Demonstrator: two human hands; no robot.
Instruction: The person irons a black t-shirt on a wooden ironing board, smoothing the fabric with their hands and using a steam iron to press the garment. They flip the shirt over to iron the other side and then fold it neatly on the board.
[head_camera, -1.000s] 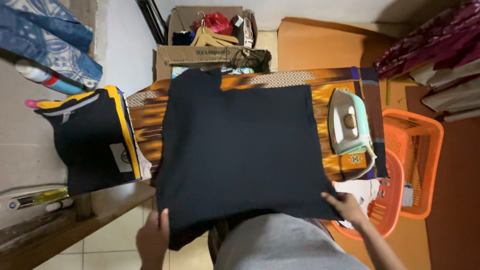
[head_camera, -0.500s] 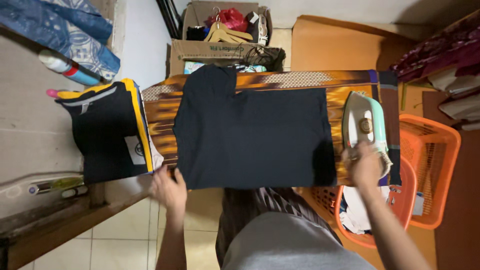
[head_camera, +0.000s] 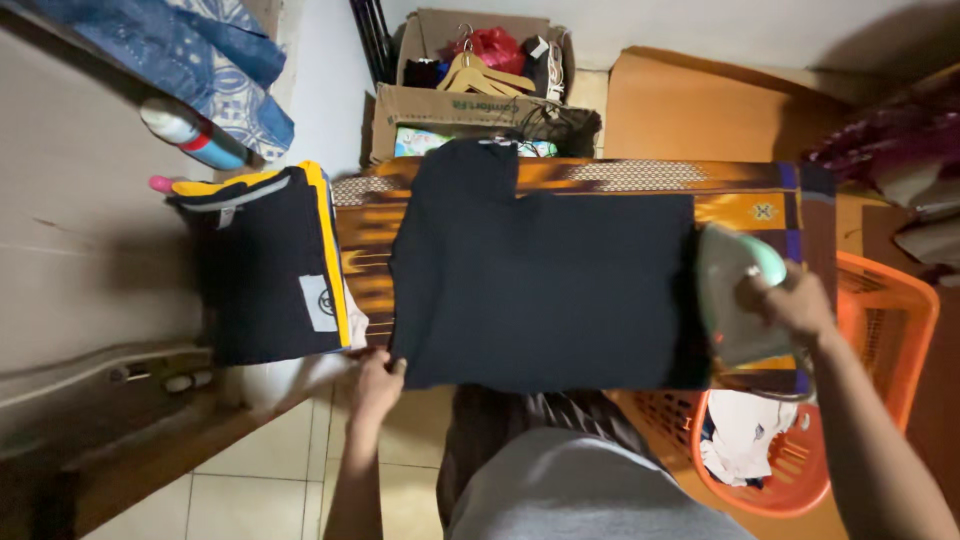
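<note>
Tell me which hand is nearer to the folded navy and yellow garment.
Left. The left hand grips the near left corner of the dark shirt, right beside the folded navy and yellow garment. The right hand holds the mint green iron at the board's far end.

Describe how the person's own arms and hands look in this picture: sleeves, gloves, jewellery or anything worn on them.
Both forearms are bare, with no sleeve reaching into view. The left hand and the right hand wear no gloves, and no watch or bracelet shows on either wrist. Rings are too blurred to tell. Below, between the arms, is a grey garment on the person's body.
</note>
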